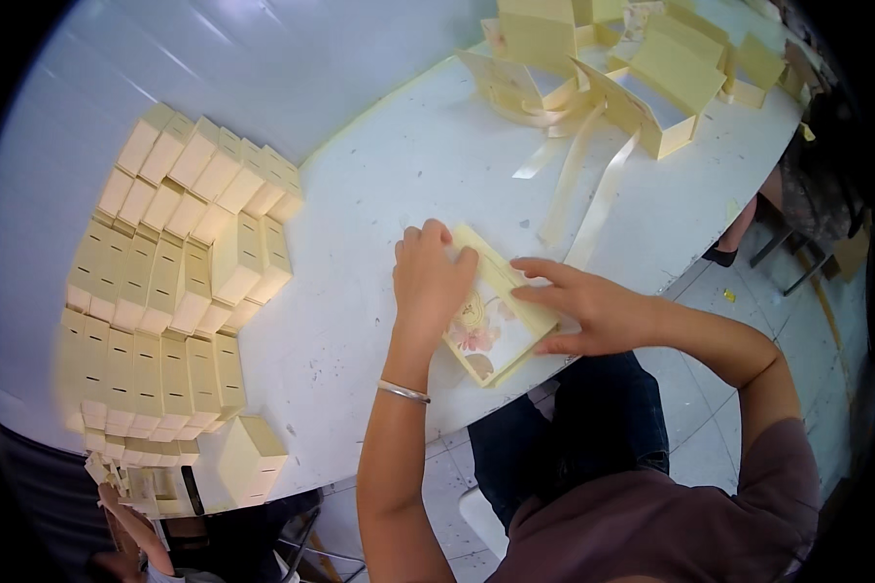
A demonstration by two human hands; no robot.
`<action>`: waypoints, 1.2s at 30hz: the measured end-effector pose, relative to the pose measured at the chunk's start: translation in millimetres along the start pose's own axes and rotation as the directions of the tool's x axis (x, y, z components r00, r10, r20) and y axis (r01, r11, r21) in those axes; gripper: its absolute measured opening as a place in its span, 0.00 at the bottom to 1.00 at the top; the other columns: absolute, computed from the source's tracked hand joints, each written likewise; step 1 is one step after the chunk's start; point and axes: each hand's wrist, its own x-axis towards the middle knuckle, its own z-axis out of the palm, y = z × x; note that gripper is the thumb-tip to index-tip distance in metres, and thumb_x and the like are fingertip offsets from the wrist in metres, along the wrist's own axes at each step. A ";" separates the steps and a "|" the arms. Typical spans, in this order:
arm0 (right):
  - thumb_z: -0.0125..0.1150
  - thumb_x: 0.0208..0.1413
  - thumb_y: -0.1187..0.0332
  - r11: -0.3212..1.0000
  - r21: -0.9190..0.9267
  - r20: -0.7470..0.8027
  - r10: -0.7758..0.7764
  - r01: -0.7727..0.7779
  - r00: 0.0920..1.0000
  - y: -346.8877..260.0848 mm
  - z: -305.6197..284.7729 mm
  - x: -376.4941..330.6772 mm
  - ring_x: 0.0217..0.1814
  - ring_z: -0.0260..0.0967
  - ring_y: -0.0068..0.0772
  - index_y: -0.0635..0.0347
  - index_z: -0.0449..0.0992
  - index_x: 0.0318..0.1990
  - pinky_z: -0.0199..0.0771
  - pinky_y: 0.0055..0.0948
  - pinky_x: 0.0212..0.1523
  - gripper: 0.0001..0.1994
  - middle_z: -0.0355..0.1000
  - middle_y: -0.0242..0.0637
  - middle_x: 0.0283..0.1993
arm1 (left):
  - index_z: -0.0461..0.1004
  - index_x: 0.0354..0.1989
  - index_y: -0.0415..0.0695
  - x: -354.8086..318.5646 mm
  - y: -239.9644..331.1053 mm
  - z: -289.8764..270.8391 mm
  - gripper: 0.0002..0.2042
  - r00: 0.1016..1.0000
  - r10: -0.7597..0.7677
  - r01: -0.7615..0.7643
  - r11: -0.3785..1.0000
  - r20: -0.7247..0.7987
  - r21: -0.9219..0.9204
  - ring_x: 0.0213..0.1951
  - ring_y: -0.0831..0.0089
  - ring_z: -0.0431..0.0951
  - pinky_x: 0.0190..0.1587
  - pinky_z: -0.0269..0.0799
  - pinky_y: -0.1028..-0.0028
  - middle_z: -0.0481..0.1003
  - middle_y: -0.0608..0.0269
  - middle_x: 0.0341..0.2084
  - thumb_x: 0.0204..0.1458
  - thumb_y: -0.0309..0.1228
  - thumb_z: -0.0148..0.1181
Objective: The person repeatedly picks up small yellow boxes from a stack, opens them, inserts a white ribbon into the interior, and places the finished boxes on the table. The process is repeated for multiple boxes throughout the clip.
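Note:
A cream gift box (477, 345) with a pink floral pattern and a round emblem lies at a slant on the white table in front of me. My left hand (433, 282) curls around its left side, thumb over the top. From the right, my right hand (593, 306) rests on the box's right edge with fingers spread and thumb apart; the palm hides part of that side.
Stacks of cream boxes (156, 282) with small dark slots fill the left of the white table (360, 185). One larger box (253, 457) stands nearer. Several open boxes (656, 97) with pale ribbons (603, 199) sit at far right. Another person's arm (136, 525) shows lower left.

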 end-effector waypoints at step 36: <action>0.52 0.51 0.56 0.801 -0.583 -0.126 -0.253 0.135 0.959 -23.6 58.7 -1.7 0.39 0.69 0.50 0.78 0.67 0.42 0.71 0.35 0.43 0.25 0.66 0.64 0.44 | 0.64 0.40 0.42 14.7 -15.2 -91.6 0.15 0.820 -0.239 0.371 0.914 0.520 -0.165 0.30 0.76 0.69 0.32 0.66 0.78 0.68 0.65 0.30 0.39 0.23 0.45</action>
